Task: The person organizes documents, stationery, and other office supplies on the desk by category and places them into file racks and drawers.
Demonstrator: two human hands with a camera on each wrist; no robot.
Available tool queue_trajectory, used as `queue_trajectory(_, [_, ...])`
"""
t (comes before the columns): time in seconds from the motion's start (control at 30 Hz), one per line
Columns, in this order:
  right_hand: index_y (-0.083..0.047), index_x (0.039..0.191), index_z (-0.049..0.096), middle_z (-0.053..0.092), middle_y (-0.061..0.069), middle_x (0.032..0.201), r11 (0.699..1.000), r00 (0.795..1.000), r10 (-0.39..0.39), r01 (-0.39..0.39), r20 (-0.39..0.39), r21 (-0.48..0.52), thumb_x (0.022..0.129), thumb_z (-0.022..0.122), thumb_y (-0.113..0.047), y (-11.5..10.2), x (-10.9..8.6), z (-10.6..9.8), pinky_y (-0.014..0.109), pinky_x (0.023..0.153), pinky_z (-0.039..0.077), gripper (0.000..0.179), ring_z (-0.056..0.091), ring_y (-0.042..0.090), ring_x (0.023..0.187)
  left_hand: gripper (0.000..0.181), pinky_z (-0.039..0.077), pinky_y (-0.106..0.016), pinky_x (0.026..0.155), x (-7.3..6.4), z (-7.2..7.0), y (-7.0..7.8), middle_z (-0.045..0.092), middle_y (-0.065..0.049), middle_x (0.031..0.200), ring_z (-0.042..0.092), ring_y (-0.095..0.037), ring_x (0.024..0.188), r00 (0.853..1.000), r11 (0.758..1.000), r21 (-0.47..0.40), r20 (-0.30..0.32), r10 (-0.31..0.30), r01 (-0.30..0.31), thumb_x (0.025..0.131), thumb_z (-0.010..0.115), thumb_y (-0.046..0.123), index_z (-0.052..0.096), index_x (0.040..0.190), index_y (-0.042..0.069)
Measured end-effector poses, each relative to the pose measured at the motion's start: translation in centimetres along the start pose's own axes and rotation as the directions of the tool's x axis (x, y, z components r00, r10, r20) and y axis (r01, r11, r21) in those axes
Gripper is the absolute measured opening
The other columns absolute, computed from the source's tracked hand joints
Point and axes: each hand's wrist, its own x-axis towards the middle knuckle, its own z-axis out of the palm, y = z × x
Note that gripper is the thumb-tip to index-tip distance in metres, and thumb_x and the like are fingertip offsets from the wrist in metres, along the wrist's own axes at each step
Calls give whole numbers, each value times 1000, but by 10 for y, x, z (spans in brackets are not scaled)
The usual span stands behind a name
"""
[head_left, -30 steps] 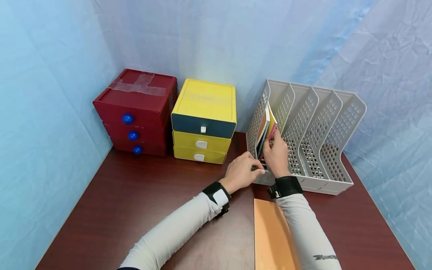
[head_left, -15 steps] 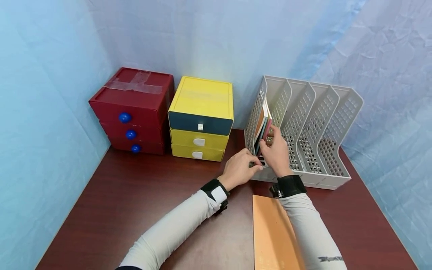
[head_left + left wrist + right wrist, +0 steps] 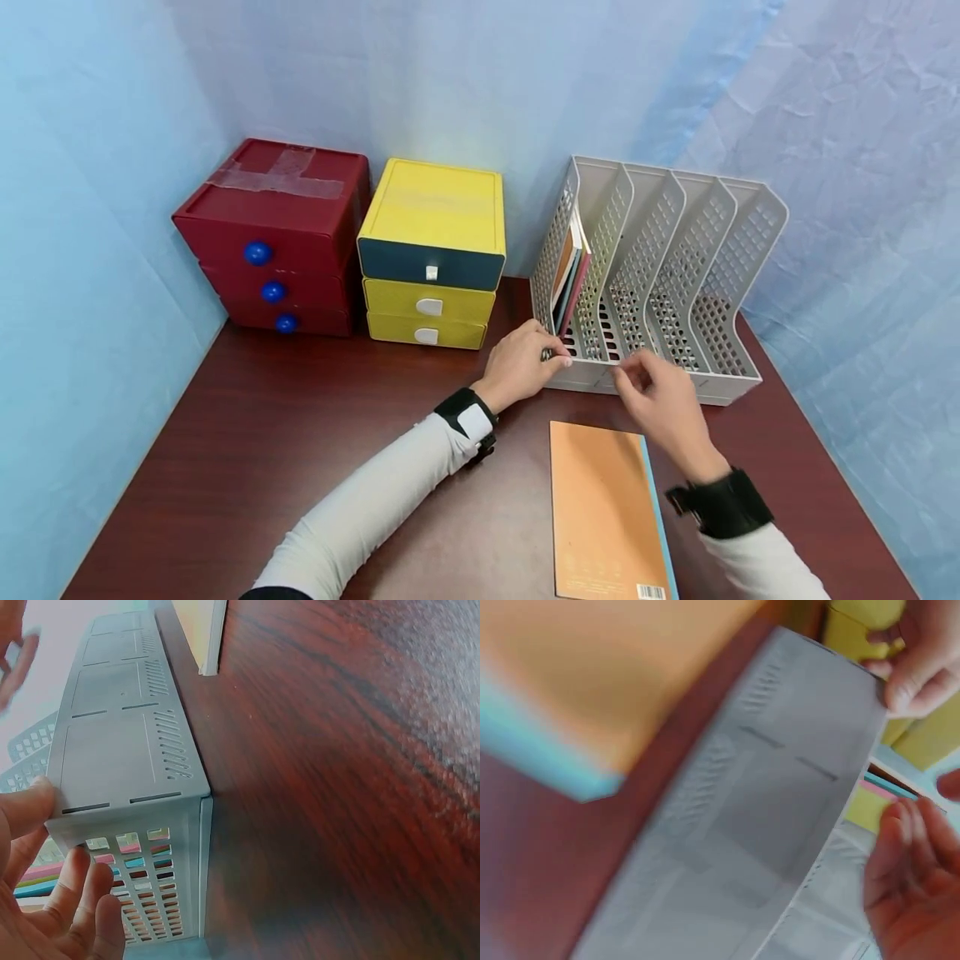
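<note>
A grey file rack with perforated dividers stands at the right of the table. Several thin books stand leaning in its leftmost slot. My left hand holds the rack's front left corner; in the left wrist view, the thumb lies over the front edge of the rack and the fingers against the perforated side wall. In front of the rack hovers my right hand, its fingers loosely bent with nothing between them. Below it an orange-covered book with a blue spine lies flat on the table.
A dark red drawer box with blue knobs stands at the back left. Beside it is a yellow drawer box with a dark blue top drawer. Blue cloth hangs behind and at both sides.
My right hand has let go of the books in the left slot and drawn back toward the front right, uncovering the orange book. My left hand stays on the rack's corner.
</note>
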Motion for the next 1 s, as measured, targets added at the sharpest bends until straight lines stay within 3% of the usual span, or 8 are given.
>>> queue_trajectory(0.07, [-20, 95, 60, 59, -6, 73, 997, 990, 73, -71, 118, -24, 90, 65, -33, 7, -23, -7, 32, 56, 43, 15, 53, 11, 61, 12, 42, -25, 54, 0, -3, -1, 54, 5, 98, 46, -4, 79, 1000, 1000, 2, 6, -6, 6, 88, 65, 45, 72, 95, 37])
queue_trajectory(0.13, [-13, 109, 57, 61, 2, 87, 984, 940, 177, -167, 293, -57, 88, 65, -46, 16, -44, -13, 34, 62, 46, 40, 56, 16, 72, 12, 42, -25, 53, 0, -6, 0, 51, 6, 98, 46, -5, 77, 1000, 1000, 8, 19, -11, 11, 89, 65, 44, 72, 97, 36])
queue_trajectory(0.27, [3, 139, 31, 42, 26, 125, 934, 727, 352, -312, 589, -174, 77, 65, -67, 25, -73, -18, 45, 77, 49, 99, 55, 31, 100, 27, 42, -27, 51, -4, -11, 3, 47, 6, 101, 48, -9, 70, 999, 1000, 25, 47, -9, 7, 90, 64, 40, 63, 115, 32])
queue_trajectory(0.37, [11, 143, 17, 27, 34, 130, 919, 648, 385, -330, 657, -214, 71, 67, -70, 25, -83, -18, 52, 81, 49, 120, 53, 38, 105, 44, 43, -27, 52, -15, -12, 9, 47, 4, 106, 50, -10, 67, 999, 999, 44, 43, 17, -19, 88, 65, 41, 50, 127, 26])
queue_trajectory(0.5, [17, 141, 14, 27, 34, 123, 918, 655, 389, -336, 648, -211, 71, 69, -68, 21, -88, -18, 50, 80, 51, 122, 55, 35, 101, 47, 46, -27, 56, -41, -7, 21, 50, 3, 107, 53, -10, 77, 986, 985, 143, 150, 75, -97, 85, 66, 48, 48, 120, 22])
queue_trajectory(0.63, [15, 142, 14, 28, 31, 123, 916, 672, 388, -360, 631, -180, 73, 72, -63, 18, -90, -19, 47, 82, 50, 119, 53, 33, 103, 65, 48, -33, 74, -66, 2, 31, 50, 1, 116, 51, -17, 100, 912, 944, 266, 404, 76, -197, 76, 68, 63, 50, 125, 24])
queue_trajectory(0.73, [12, 144, 14, 29, 31, 126, 914, 682, 382, -376, 624, -150, 72, 73, -61, 17, -91, -18, 48, 84, 49, 118, 52, 34, 106, 84, 45, -39, 86, -76, 9, 33, 46, -1, 131, 45, -21, 115, 873, 920, 319, 485, 48, -227, 69, 72, 67, 43, 136, 25])
queue_trajectory(1.0, [10, 142, 22, 41, 27, 118, 905, 699, 396, -408, 595, -123, 66, 80, -58, 15, -92, -9, 40, 75, 51, 117, 56, 28, 97, 89, 43, -36, 81, -77, 19, 25, 46, 5, 118, 42, -20, 108, 889, 917, 332, 456, 48, -220, 58, 82, 64, 48, 132, 28])
